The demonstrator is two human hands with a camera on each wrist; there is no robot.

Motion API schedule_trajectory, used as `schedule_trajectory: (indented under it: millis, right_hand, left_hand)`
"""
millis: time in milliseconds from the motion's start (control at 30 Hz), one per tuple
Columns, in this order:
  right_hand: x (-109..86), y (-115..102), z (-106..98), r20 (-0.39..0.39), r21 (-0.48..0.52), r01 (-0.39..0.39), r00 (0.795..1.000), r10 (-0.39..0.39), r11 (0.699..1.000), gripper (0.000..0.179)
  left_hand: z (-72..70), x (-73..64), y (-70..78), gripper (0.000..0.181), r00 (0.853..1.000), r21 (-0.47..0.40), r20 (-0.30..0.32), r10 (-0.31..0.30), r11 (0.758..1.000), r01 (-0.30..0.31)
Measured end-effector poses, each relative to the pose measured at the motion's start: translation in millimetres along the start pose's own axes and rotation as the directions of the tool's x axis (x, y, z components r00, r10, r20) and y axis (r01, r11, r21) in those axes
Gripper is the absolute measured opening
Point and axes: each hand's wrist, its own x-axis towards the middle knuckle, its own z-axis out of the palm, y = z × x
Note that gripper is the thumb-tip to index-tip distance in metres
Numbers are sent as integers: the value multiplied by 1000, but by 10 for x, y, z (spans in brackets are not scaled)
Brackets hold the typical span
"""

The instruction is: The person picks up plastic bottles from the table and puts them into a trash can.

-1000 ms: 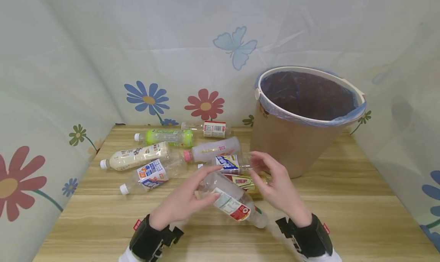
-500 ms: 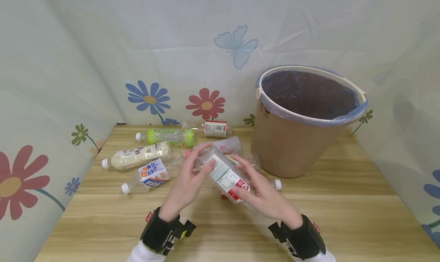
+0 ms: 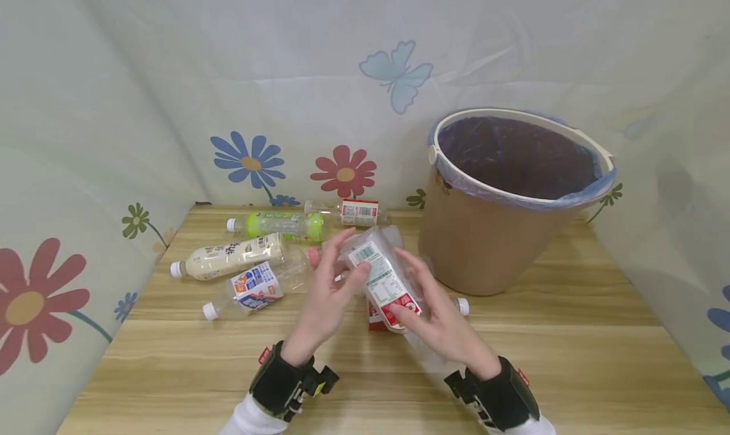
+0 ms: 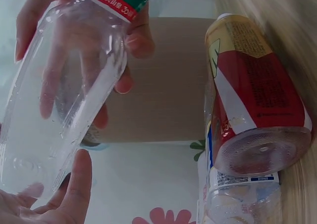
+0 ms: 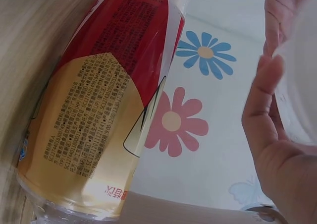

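Note:
Between my hands is a clear plastic bottle (image 3: 383, 276) with a white, green and red label, held tilted above the table. My left hand (image 3: 326, 305) grips its base end, thumb against the label. Nearer the neck, my right hand (image 3: 447, 330) holds the bottle, its thumb over the red part of the label. The left wrist view shows the bottle's see-through body (image 4: 64, 95), with right-hand fingers visible behind it. Just beneath lies a red and gold bottle (image 5: 109, 95), mostly covered in the head view.
A brown bin (image 3: 485, 245) with a blue liner stands at the right back. Left of my hands lie a cream-label bottle (image 3: 234, 257), a blue-and-white-label bottle (image 3: 253, 289) and a green-label bottle (image 3: 285, 226). A red-and-white-label bottle (image 3: 359, 212) lies by the back curtain.
The clear bottle has been lifted off the table and turned more upright in view. My right hand has come over from the other bottles and taken hold of it.

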Motion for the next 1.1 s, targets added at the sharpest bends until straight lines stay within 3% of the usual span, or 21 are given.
schedule_trajectory:
  millis: [133,333,667,933,1000,1100]
  right_hand:
    - [-7,31,-20,-29,23,-22,999,23,999,73]
    - [-10,18,-17,-38,20,-41,998,41,999,70]
    - [-11,22,3,-45,12,-44,998,45,999,71]
    - [-1,33,15,-47,-11,-18,999,17,1000,79]
    - [1,30,14,-54,-33,-17,998,15,999,79]
    - [23,-109,18,-80,-73,9,997,-15,997,77]
  left_hand:
    - [56,-4,-13,67,997,-68,59,-54,996,58]
    - [111,-4,-65,80,997,-140,78,-24,990,35]
    - [119,4,-85,81,998,-109,68,20,994,-12]
    - [116,18,-125,77,997,-115,71,-23,993,32]
    - [120,9,-58,77,996,-117,78,-38,992,47]
    - [119,8,-51,73,996,-111,85,-34,993,43]
